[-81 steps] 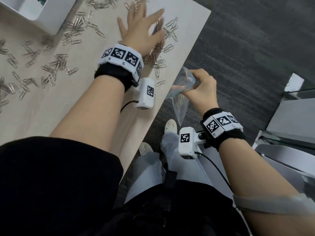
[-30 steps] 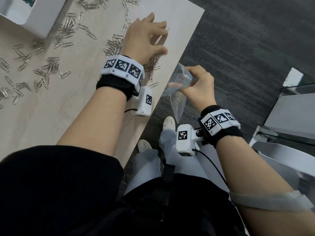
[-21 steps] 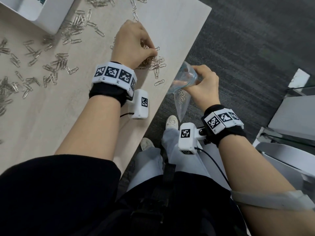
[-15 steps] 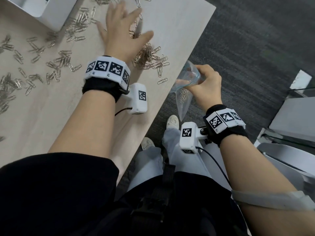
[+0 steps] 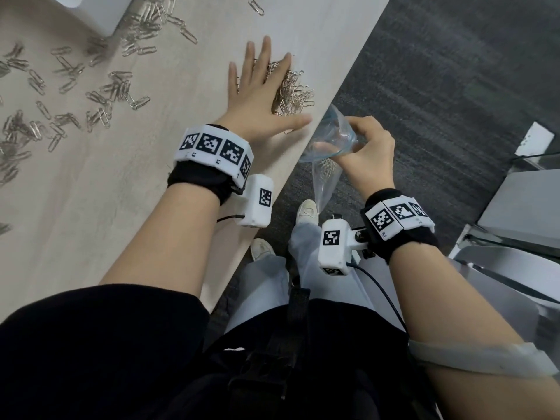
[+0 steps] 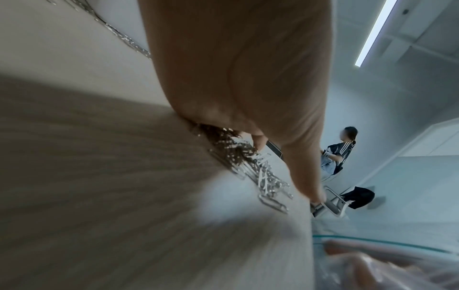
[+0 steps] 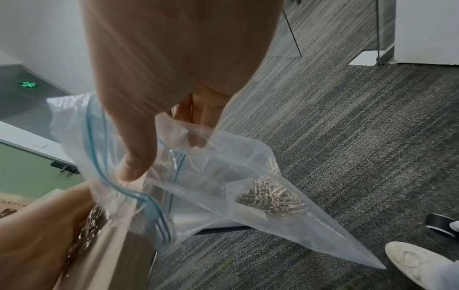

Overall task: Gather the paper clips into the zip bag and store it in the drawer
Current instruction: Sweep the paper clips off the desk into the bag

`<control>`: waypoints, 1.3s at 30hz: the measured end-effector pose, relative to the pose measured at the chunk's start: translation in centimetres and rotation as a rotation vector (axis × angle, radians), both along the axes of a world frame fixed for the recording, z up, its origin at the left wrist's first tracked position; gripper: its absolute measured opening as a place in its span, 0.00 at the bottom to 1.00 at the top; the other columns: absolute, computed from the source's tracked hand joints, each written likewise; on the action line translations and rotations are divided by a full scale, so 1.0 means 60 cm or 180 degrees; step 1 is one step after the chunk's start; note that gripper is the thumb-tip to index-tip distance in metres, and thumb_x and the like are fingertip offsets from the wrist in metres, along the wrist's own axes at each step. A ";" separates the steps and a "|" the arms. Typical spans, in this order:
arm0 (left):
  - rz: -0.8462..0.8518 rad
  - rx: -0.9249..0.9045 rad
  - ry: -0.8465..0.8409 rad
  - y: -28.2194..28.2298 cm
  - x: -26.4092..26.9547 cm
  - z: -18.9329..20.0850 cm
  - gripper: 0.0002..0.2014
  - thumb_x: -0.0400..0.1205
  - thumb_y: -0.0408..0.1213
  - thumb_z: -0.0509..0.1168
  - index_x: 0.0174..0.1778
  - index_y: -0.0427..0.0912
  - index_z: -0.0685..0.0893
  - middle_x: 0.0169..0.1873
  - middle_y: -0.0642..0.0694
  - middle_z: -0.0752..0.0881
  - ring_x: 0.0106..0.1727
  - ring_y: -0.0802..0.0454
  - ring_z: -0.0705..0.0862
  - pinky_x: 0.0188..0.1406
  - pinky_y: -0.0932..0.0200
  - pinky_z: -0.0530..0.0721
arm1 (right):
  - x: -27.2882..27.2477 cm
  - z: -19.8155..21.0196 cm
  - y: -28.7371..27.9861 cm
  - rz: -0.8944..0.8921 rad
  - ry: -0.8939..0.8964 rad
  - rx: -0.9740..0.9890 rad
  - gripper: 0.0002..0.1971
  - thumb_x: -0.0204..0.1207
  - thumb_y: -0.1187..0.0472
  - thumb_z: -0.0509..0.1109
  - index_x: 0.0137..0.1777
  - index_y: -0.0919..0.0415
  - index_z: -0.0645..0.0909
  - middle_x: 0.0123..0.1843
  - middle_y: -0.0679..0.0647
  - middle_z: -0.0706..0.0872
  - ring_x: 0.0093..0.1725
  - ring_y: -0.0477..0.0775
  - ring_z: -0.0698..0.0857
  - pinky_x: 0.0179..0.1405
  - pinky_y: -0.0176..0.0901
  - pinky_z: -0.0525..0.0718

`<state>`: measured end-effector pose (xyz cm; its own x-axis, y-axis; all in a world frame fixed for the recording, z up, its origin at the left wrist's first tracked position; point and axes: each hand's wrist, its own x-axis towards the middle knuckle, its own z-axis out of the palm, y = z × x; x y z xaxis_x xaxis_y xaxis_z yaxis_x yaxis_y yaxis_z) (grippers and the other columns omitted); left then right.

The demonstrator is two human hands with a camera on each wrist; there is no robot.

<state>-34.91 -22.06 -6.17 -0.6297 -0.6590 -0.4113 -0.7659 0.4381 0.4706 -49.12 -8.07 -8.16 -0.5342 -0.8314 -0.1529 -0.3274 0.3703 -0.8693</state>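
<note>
Pale wood-grain table (image 5: pixel 91 207) over dark grey carpet (image 5: pixel 454 86), with a white box corner (image 5: pixel 97 13) at the far edge. Clear zip bag (image 7: pixel 223 196) with a blue seal strip, hanging just off the table's near-right edge, mouth held open and tipped toward the tabletop; inside, a small heap of silver paper clips (image 7: pixel 270 198) settled low toward one corner. More clips scattered loose (image 5: pixel 60 101) across the left and far part of the table, plus a dense pile (image 5: pixel 292 92) near the right edge, close to the bag's mouth. Left hand (image 5: pixel 260 95) flat on the table, palm down, fingers straight and spread, lying over and beside that pile, thumb pointing toward the bag. Right hand (image 5: pixel 366 153) off the table's edge, fingers and thumb curled round the bag's rim, pinching it open. Pale shoes (image 5: pixel 306 212) on the carpet below.
</note>
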 end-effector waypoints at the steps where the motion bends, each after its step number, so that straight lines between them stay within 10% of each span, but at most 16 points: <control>1: 0.0007 0.0022 0.0151 0.004 0.002 0.004 0.49 0.72 0.60 0.69 0.82 0.48 0.49 0.83 0.43 0.39 0.82 0.43 0.34 0.78 0.41 0.31 | 0.002 0.000 0.003 -0.0012 -0.0008 0.0005 0.20 0.61 0.55 0.83 0.51 0.60 0.86 0.44 0.50 0.83 0.42 0.40 0.81 0.36 0.21 0.75; 6: 0.0746 -0.0349 0.0524 0.013 0.020 0.011 0.52 0.59 0.62 0.77 0.78 0.53 0.63 0.79 0.47 0.61 0.79 0.44 0.56 0.78 0.45 0.57 | 0.008 0.004 0.008 -0.0027 -0.0045 0.0020 0.21 0.60 0.51 0.82 0.51 0.59 0.85 0.45 0.50 0.83 0.47 0.51 0.84 0.43 0.42 0.85; 15: 0.0667 -0.0344 0.0259 0.035 0.002 0.024 0.45 0.59 0.58 0.78 0.73 0.55 0.71 0.68 0.47 0.68 0.69 0.45 0.65 0.66 0.51 0.73 | 0.012 0.008 0.007 -0.0102 -0.0053 0.0028 0.22 0.59 0.50 0.82 0.51 0.59 0.85 0.47 0.57 0.85 0.48 0.54 0.84 0.47 0.55 0.86; 29: -0.0146 -0.0654 0.0229 0.023 -0.027 0.028 0.32 0.73 0.60 0.67 0.73 0.59 0.70 0.79 0.55 0.61 0.78 0.45 0.57 0.67 0.45 0.59 | 0.010 0.016 0.000 0.0009 -0.0044 0.0032 0.19 0.61 0.51 0.82 0.50 0.58 0.85 0.46 0.60 0.85 0.46 0.53 0.84 0.41 0.42 0.84; 39: -0.0255 -0.0303 0.0736 0.019 -0.039 0.020 0.10 0.75 0.43 0.71 0.50 0.47 0.88 0.54 0.46 0.82 0.60 0.45 0.74 0.59 0.55 0.68 | 0.010 0.016 -0.003 -0.0006 -0.0018 0.0056 0.20 0.61 0.50 0.83 0.50 0.58 0.85 0.46 0.59 0.85 0.47 0.55 0.84 0.43 0.50 0.86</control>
<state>-37.24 -20.92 -5.00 -0.7514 -0.6322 -0.1890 -0.6040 0.5438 0.5827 -48.55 -8.24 -7.23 -0.5348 -0.8276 -0.1706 -0.3219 0.3862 -0.8644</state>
